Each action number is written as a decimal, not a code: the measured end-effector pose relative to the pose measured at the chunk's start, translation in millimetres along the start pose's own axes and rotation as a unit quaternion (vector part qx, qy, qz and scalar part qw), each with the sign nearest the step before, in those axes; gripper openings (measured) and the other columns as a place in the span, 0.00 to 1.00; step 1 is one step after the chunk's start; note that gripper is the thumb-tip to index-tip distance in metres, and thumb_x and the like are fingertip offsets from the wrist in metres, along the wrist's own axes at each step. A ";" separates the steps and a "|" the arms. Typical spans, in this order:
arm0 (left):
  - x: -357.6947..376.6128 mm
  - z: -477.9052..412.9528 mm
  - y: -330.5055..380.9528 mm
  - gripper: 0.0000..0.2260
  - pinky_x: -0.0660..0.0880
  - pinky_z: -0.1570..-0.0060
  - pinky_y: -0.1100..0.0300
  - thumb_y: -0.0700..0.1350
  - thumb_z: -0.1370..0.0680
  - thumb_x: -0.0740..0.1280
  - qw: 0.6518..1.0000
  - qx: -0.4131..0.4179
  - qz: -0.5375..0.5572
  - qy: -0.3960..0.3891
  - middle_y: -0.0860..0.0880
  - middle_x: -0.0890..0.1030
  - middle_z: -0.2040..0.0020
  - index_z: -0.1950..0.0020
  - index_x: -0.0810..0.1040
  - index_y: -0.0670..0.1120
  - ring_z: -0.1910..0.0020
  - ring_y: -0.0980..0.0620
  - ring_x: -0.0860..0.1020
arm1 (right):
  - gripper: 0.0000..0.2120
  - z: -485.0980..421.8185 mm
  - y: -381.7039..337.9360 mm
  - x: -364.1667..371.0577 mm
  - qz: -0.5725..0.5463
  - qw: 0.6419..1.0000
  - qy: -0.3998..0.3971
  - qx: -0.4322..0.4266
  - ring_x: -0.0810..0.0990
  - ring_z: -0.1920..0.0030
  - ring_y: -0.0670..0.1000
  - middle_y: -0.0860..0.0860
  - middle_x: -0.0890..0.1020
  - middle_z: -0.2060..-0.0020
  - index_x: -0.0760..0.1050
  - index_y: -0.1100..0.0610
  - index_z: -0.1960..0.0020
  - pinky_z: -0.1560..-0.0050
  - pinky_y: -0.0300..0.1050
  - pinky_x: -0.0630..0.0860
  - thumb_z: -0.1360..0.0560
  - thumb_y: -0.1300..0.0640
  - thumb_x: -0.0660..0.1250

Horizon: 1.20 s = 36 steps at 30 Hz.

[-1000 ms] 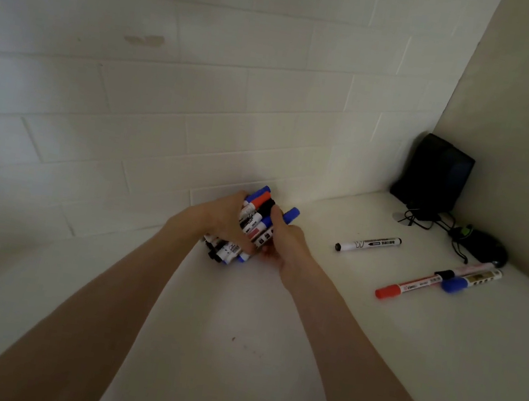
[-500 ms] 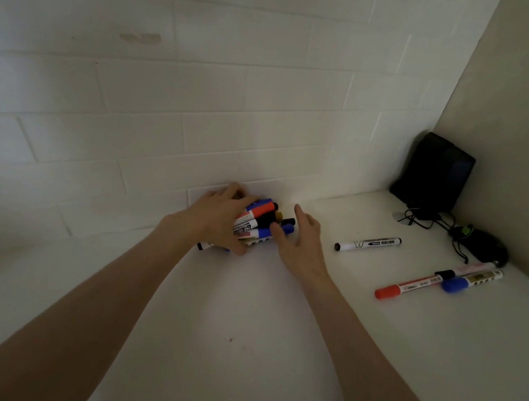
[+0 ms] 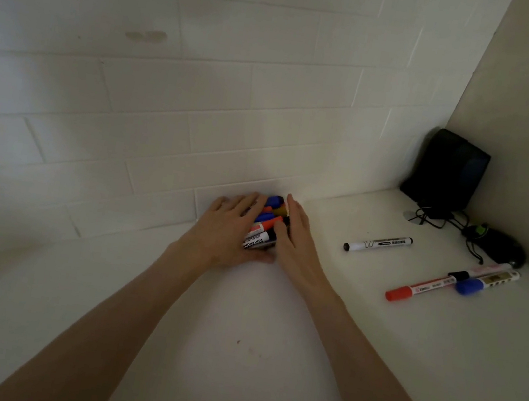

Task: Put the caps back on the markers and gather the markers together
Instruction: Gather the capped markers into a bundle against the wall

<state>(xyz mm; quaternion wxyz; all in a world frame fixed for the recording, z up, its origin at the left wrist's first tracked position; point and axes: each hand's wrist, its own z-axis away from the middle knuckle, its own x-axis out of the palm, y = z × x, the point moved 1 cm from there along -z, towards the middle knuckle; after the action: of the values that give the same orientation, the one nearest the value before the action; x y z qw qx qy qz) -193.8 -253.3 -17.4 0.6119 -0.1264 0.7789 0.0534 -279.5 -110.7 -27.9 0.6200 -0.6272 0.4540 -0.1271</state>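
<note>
Now | left hand (image 3: 224, 228) fingers (image 3: 248, 202) flat on marker pile (image 3: 265, 227) | right hand (image 3: 297, 244) fingers (image 3: 293, 209) straight against pile

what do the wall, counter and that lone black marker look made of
Wall: probably glazed ceramic tile, glossy, with grout lines. Counter: smooth matte white, laminate or stone, cannot tell. Lone black marker: likely plastic, white printed barrel, black cap.

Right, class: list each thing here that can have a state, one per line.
marker pile: lying by the wall, between hands
left hand: open, resting on pile
right hand: open, against pile's side
black marker: capped, lying apart
red marker: capped, ungathered
blue marker: capped, ungathered
</note>
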 end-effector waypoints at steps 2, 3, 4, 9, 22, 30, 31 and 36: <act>-0.7 -0.1 0.0 0.58 0.57 0.25 0.46 0.84 0.39 0.46 1.000 0.003 0.010 0.001 0.50 0.56 0.20 0.19 0.47 0.49 0.22 0.47 0.59 | 0.25 -1.4 2.0 -0.8 -0.010 1.000 0.007 0.005 0.58 0.26 0.40 0.48 0.55 0.21 0.53 0.50 0.19 0.38 0.20 0.55 0.15 0.57 0.52; -1.5 1.2 0.8 0.57 0.57 0.25 0.46 0.83 0.38 0.45 1.000 0.010 0.015 0.011 0.50 0.57 0.20 0.19 0.48 0.49 0.22 0.46 0.59 | 0.25 -1.6 1.5 0.2 -0.002 1.000 0.004 0.005 0.58 0.25 0.41 0.49 0.55 0.21 0.53 0.51 0.19 0.37 0.23 0.56 0.15 0.57 0.51; -1.6 3.2 1.9 0.53 0.57 0.25 0.46 0.81 0.34 0.45 0.999 0.023 0.016 0.033 0.49 0.58 0.20 0.19 0.50 0.48 0.23 0.45 0.60 | 0.25 -1.6 0.8 2.1 0.011 1.000 0.001 0.001 0.57 0.24 0.42 0.48 0.54 0.20 0.53 0.51 0.19 0.35 0.28 0.56 0.15 0.56 0.51; 2.3 6.7 2.2 0.41 0.59 0.25 0.46 0.72 0.23 0.46 0.994 0.043 0.010 0.102 0.45 0.65 0.23 0.21 0.59 0.44 0.24 0.44 0.64 | 0.25 -1.2 4.0 5.8 0.014 0.999 0.028 -0.006 0.57 0.22 0.46 0.49 0.56 0.21 0.56 0.51 0.20 0.31 0.37 0.59 0.15 0.52 0.55; -4.0 0.2 21.1 0.11 0.69 0.38 0.53 0.48 0.20 0.62 0.928 -0.017 0.179 0.327 0.56 0.83 0.45 0.44 0.83 0.51 0.46 0.56 0.79 | 0.17 -10.0 3.6 7.4 -0.032 0.998 0.061 0.004 0.71 0.36 0.47 0.48 0.72 0.35 0.67 0.54 0.27 0.36 0.41 0.67 0.14 0.54 0.52; -2.5 9.6 26.8 0.10 0.62 0.40 0.56 0.43 0.25 0.60 0.733 -0.420 0.330 0.421 0.55 0.80 0.50 0.49 0.79 0.52 0.43 0.52 0.73 | 0.24 -15.4 3.7 8.0 -0.027 0.995 0.087 0.039 0.71 0.33 0.47 0.48 0.70 0.30 0.60 0.51 0.22 0.31 0.45 0.69 0.17 0.52 0.58; 0.6 11.9 23.8 0.09 0.64 0.41 0.55 0.42 0.25 0.61 0.695 -0.461 0.356 0.423 0.53 0.80 0.49 0.49 0.78 0.50 0.44 0.50 0.74 | 0.23 -15.8 3.4 10.8 -0.013 0.995 0.093 0.030 0.72 0.36 0.46 0.48 0.72 0.32 0.62 0.51 0.23 0.33 0.43 0.70 0.17 0.53 0.58; -4.1 9.4 30.6 0.09 0.70 0.55 0.70 0.39 0.20 0.58 0.554 -0.500 0.516 0.420 0.48 0.76 0.48 0.41 0.73 0.40 0.50 0.49 0.76 | 0.19 -21.3 7.4 26.2 0.066 0.987 0.144 0.001 0.75 0.38 0.50 0.51 0.75 0.37 0.69 0.55 0.28 0.37 0.47 0.73 0.16 0.51 0.55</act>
<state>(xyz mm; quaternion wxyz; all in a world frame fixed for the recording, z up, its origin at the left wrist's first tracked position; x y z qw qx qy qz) -192.1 -221.0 -17.9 -0.0795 0.0035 0.7271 0.6819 -283.4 -142.5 -40.8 0.5558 -0.5705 0.5789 -0.1746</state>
